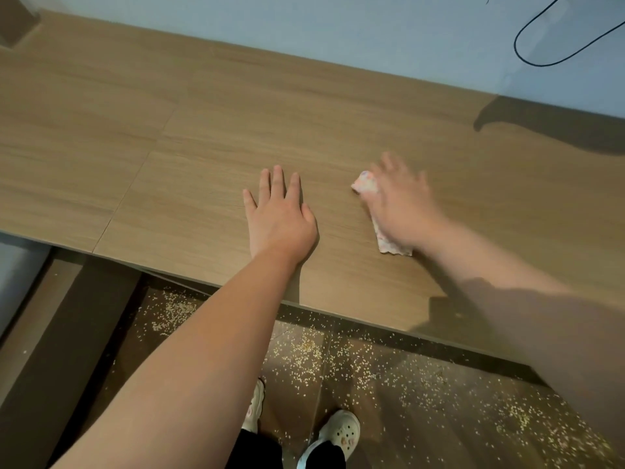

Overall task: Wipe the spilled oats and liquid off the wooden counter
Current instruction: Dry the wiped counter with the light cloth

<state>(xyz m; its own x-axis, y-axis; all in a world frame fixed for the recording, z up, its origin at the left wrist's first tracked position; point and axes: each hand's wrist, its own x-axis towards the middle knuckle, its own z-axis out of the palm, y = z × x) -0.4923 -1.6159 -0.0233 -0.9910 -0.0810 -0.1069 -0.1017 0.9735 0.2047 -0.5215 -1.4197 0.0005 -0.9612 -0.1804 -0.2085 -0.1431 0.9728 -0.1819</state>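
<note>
My left hand (279,213) lies flat on the wooden counter (169,137), fingers straight and spread, holding nothing. To its right, my right hand (402,201) is blurred by motion and presses a pale patterned cloth (367,184) onto the counter with spread fingers. The cloth sticks out at the fingertips and again below the palm. No oats or liquid show on the counter surface around the hands. Spilled oats (304,350) lie scattered on the dark floor below the counter's front edge.
A pale wall (338,25) runs behind the counter, with a black cable (527,45) looping at the top right. My feet in white clogs (338,434) stand on the oat-strewn floor. A lower wooden ledge (44,306) sits at the left.
</note>
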